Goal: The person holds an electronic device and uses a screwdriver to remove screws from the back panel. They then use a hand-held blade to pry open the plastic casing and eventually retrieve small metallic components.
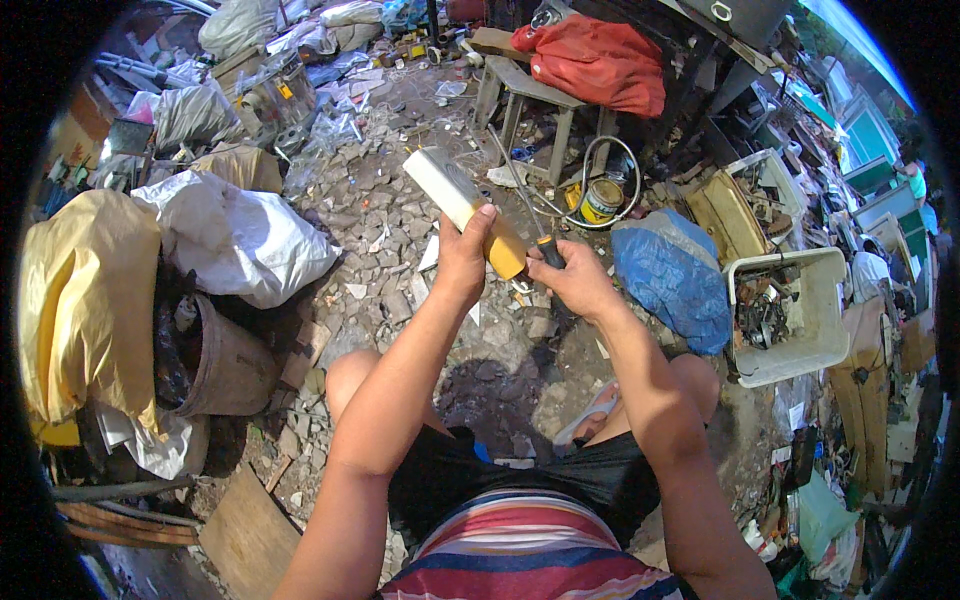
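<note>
My left hand point(464, 252) is wrapped round a long casing point(442, 184), white at its far part and yellow-orange at its near end. The casing is tilted, its white end pointing away to the left; its exact kind I cannot make out. In my right hand point(584, 282) is a screwdriver point(549, 252) with a black and yellow handle. Its thin metal shaft points up and away to the left, apart from the white end. My right fingertips are close to the casing's yellow end, where something small and pale hangs below.
Stony ground point(375, 270) lies beneath my hands. To the left are white point(245, 235) and yellow sacks point(90, 300) by a bucket point(235, 360). Right of me are a blue bag point(670, 275) and a white bin point(800, 357) of scrap. Ahead, a wooden stool point(558, 150) bears a red sack point(595, 65).
</note>
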Tool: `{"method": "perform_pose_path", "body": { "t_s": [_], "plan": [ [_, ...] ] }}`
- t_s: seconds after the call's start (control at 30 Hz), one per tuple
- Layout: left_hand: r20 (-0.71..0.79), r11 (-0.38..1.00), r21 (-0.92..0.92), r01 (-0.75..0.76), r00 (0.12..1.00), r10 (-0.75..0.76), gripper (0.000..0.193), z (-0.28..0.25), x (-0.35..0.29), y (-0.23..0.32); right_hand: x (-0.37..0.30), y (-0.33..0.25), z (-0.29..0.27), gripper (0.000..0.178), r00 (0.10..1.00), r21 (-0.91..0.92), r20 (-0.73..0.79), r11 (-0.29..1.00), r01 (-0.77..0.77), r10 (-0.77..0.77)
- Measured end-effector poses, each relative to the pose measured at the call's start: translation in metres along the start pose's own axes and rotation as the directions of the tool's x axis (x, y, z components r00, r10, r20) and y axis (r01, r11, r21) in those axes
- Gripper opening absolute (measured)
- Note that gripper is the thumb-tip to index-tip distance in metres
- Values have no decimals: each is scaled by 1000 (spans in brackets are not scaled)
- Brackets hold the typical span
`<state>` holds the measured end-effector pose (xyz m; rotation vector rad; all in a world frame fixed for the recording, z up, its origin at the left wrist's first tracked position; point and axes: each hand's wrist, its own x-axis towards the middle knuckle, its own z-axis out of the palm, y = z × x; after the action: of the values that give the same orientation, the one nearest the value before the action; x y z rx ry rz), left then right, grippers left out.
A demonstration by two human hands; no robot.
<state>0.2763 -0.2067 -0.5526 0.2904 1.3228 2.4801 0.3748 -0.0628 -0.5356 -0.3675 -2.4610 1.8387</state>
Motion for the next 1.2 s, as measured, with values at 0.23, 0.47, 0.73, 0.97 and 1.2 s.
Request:
{"method": "perform_pose_path", "body": {
  "t_s": [0.23, 0.47, 0.73, 0.97, 1.2],
  "plan": [
    [-2, 999, 32, -10, 1000, 10, 49, -3, 2, -3, -1, -2, 2, 19, 999, -53, -31, 998, 44, -45],
    [24, 1000, -6, -5, 1000, 5, 48, 2, -2, 2, -2, -7, -3, 16, 998, -221, -42, 974, 40, -50],
    [-5, 1000, 19, 3, 1000, -3, 51, -6, -2, 8, 0, -4, -4, 18, 992, -26, -90, 996, 82, -84],
    [89, 938, -253, 237, 971, -222, 84, 4, -7, 49, -4, -30, -77, 23, 947, 247, -304, 952, 181, -101],
    [73, 942, -105, 318, 947, -312, 77, -2, -23, 33, 41, -96, -275, 24, 639, -82, -731, 960, 266, -240]
  ]
}}
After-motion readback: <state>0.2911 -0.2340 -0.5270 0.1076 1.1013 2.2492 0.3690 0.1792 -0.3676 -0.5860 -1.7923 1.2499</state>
